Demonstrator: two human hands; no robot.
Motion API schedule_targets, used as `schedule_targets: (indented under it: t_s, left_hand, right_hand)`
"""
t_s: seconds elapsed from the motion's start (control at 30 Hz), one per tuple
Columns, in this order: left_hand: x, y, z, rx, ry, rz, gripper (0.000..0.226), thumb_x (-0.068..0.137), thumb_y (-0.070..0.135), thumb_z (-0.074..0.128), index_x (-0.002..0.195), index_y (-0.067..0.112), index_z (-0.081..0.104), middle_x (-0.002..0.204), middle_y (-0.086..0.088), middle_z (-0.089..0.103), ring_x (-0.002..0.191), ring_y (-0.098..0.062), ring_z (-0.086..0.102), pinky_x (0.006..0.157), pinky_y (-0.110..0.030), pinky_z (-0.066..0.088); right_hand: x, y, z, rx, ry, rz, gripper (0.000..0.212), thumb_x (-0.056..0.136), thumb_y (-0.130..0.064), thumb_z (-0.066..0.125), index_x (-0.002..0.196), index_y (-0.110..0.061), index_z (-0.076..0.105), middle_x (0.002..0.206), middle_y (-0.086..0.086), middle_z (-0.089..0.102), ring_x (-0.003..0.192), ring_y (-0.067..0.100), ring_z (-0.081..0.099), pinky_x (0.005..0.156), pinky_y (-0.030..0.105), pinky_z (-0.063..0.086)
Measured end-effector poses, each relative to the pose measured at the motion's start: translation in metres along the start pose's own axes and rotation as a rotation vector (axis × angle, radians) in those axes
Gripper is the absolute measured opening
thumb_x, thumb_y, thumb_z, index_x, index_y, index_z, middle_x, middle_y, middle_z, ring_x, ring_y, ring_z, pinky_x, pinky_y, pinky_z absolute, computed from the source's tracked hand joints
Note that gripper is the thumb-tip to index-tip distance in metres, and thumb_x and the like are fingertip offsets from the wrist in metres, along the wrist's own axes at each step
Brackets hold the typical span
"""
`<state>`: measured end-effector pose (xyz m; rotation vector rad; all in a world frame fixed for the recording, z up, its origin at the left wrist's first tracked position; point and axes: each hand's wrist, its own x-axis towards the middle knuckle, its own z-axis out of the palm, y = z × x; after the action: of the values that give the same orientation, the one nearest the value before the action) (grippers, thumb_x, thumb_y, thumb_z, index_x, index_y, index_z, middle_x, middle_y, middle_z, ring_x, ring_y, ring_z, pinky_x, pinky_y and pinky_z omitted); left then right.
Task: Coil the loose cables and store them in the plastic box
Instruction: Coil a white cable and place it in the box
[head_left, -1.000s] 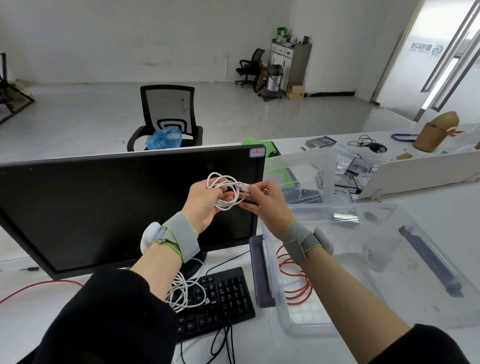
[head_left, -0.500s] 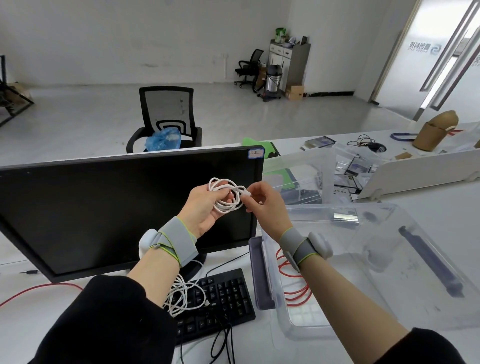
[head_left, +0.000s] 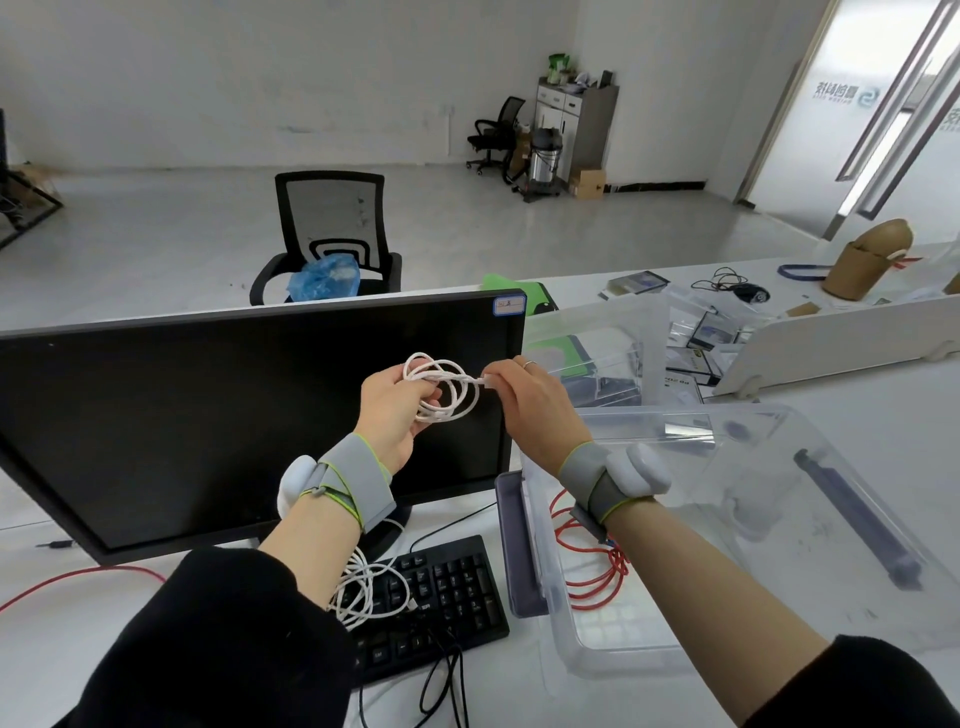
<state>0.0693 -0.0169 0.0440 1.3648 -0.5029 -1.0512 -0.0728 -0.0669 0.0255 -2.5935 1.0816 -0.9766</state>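
From the head camera, a black monitor (head_left: 249, 421) stands on the white desk (head_left: 883, 410) directly behind both raised hands. A black keyboard (head_left: 441, 597) lies below them, with a second loose white cable (head_left: 363, 587) bunched on its left end. A red cable (head_left: 78, 579) trails across the desk at the left. To the right sits the clear plastic box (head_left: 613, 649), open, with a coiled red cable (head_left: 592, 566) lying inside it; its clear lid (head_left: 810, 519) rests against its far side. An office chair (head_left: 332, 234) stands beyond the desk.

The coiled white cable (head_left: 441, 384) hangs in the air in front of the monitor, between the two hands and well above the plastic box. The left hand (head_left: 389, 410) has its fingers curled through the loops, its grip clamped on the coil. The right hand (head_left: 530, 400) pinches the cable's white end plug at the coil's right side, fingertips (head_left: 496, 376) pressed together on it.
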Motion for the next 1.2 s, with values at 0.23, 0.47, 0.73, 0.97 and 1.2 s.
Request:
schedule_targets:
  t_s: [0.23, 0.47, 0.73, 0.97, 1.2]
  left_hand:
    - [-0.004, 0.006, 0.005, -0.330, -0.113, -0.135, 0.029, 0.089, -0.014, 0.039, 0.077, 0.005, 0.056, 0.067, -0.010, 0.054, 0.045, -0.009, 0.052, 0.044, -0.016, 0.047]
    - [-0.005, 0.002, 0.008, -0.332, -0.207, -0.136, 0.024, 0.093, -0.011, 0.039, 0.080, 0.002, 0.055, 0.071, -0.010, 0.057, 0.048, -0.009, 0.056, 0.048, -0.016, 0.049]
    - [-0.005, -0.009, 0.010, 0.143, -0.145, 0.109, 0.022, 0.091, -0.008, 0.044, 0.094, 0.006, 0.060, 0.086, -0.007, 0.061, 0.081, -0.017, 0.057, 0.075, -0.029, 0.047]
    - [-0.008, -0.008, 0.011, 0.249, -0.202, 0.127, 0.024, 0.094, 0.000, 0.046, 0.116, 0.009, 0.049, 0.087, 0.002, 0.052, 0.076, -0.005, 0.047, 0.065, -0.015, 0.036]
    - [-0.006, -0.009, 0.002, 0.380, -0.211, 0.247, 0.028, 0.096, 0.005, 0.049, 0.124, 0.008, 0.052, 0.109, -0.006, 0.058, 0.091, -0.011, 0.054, 0.078, -0.019, 0.044]
  right_hand:
    - [-0.009, 0.013, 0.009, 0.080, 0.024, 0.205, 0.020, 0.095, -0.009, 0.052, 0.104, -0.001, 0.067, 0.102, 0.017, 0.058, 0.096, 0.028, 0.050, 0.081, 0.024, 0.038]
    - [-0.003, -0.011, 0.012, 0.599, -0.110, 0.601, 0.019, 0.092, -0.012, 0.055, 0.101, -0.004, 0.070, 0.081, 0.008, 0.065, 0.076, 0.017, 0.060, 0.082, 0.030, 0.054]
    - [0.006, -0.026, 0.007, 0.999, -0.235, 0.795, 0.037, 0.092, -0.041, 0.052, 0.096, -0.008, 0.068, 0.093, 0.014, 0.067, 0.086, 0.016, 0.063, 0.079, 0.028, 0.054]
    - [0.001, -0.023, 0.008, 0.929, -0.091, 0.709, 0.022, 0.098, -0.020, 0.048, 0.095, -0.008, 0.066, 0.092, 0.014, 0.063, 0.087, 0.019, 0.058, 0.086, 0.031, 0.052]
    - [0.003, -0.024, 0.011, 0.905, -0.062, 0.794, 0.030, 0.100, -0.023, 0.042, 0.084, -0.009, 0.063, 0.075, 0.006, 0.061, 0.073, 0.015, 0.055, 0.071, 0.026, 0.046]
